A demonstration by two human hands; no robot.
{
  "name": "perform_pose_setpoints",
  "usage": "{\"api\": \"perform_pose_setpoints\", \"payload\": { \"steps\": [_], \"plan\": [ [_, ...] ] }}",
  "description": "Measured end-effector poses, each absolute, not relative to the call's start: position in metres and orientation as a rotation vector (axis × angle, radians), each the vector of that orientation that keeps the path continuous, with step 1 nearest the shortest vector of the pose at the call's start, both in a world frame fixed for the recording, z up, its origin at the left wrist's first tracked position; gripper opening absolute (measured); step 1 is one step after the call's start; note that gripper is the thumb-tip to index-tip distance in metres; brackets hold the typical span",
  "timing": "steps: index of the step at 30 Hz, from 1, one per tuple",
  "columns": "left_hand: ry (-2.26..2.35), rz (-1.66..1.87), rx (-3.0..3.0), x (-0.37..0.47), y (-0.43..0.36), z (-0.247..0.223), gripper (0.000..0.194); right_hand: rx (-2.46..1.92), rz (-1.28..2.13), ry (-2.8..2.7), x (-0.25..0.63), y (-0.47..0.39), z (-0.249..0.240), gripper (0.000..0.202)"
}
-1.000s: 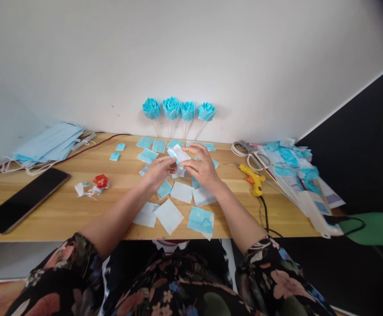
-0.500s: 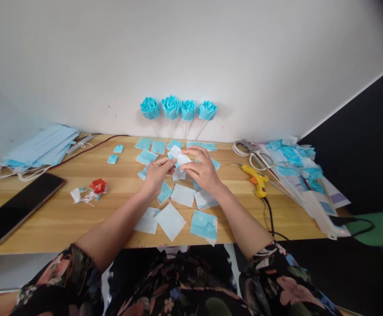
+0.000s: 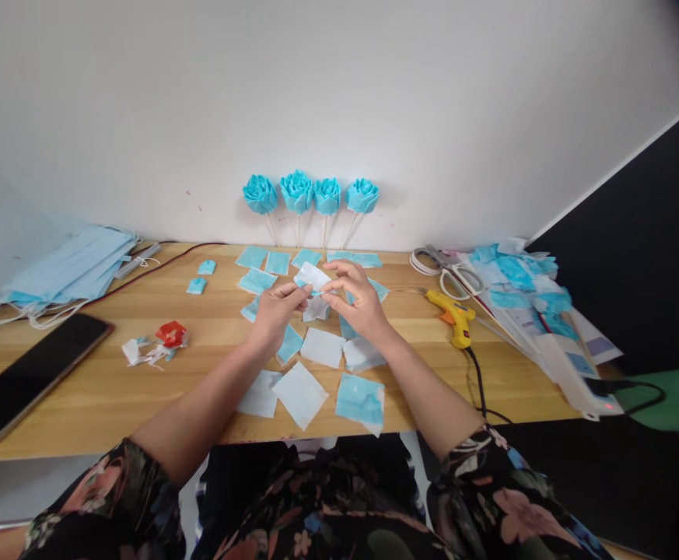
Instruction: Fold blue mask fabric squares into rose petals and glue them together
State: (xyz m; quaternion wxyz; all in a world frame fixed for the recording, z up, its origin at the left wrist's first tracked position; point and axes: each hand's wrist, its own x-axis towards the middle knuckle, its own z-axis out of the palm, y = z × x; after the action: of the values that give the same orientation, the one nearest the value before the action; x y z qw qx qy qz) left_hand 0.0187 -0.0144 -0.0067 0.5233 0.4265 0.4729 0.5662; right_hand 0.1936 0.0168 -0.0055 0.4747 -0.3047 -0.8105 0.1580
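Note:
Between my hands, above the middle of the wooden table, is a small piece of mask fabric (image 3: 312, 275), white on the side facing me with a blue edge below. My left hand (image 3: 281, 309) pinches its lower left part between thumb and fingertips. On the other side, my right hand (image 3: 358, 299) grips the right edge with thumb and index finger. Under and around the hands lie several cut fabric squares, some blue side up like the square (image 3: 361, 398), others white like the square (image 3: 300, 395).
Several blue fabric roses (image 3: 296, 192) on sticks lean against the wall. To the left are stacked face masks (image 3: 74, 264), a phone (image 3: 29, 381), two small folded blue pieces and a red scrap (image 3: 171, 334). At right lie scissors (image 3: 459, 278), a yellow glue gun (image 3: 456, 315), fabric scraps (image 3: 517, 272) and a power strip (image 3: 578, 381).
The held fabric has turned and its blue lower edge now shows, as my fingers shift along it. Both hands stay in nearly the same place; the view has moved slightly.

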Motion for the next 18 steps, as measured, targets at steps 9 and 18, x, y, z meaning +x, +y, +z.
{"api": "perform_pose_setpoints", "payload": {
  "steps": [9,18],
  "plan": [
    [1.137,1.340,1.097,0.0191,-0.0154,-0.0096,0.030,-0.876,0.650,-1.824,0.1916,0.0148,-0.0057,0.009],
    [1.171,1.325,1.130,0.0206,-0.0168,-0.0078,0.030,-0.983,0.950,-1.649,0.1887,0.0153,-0.0106,0.017]
  ]
}}
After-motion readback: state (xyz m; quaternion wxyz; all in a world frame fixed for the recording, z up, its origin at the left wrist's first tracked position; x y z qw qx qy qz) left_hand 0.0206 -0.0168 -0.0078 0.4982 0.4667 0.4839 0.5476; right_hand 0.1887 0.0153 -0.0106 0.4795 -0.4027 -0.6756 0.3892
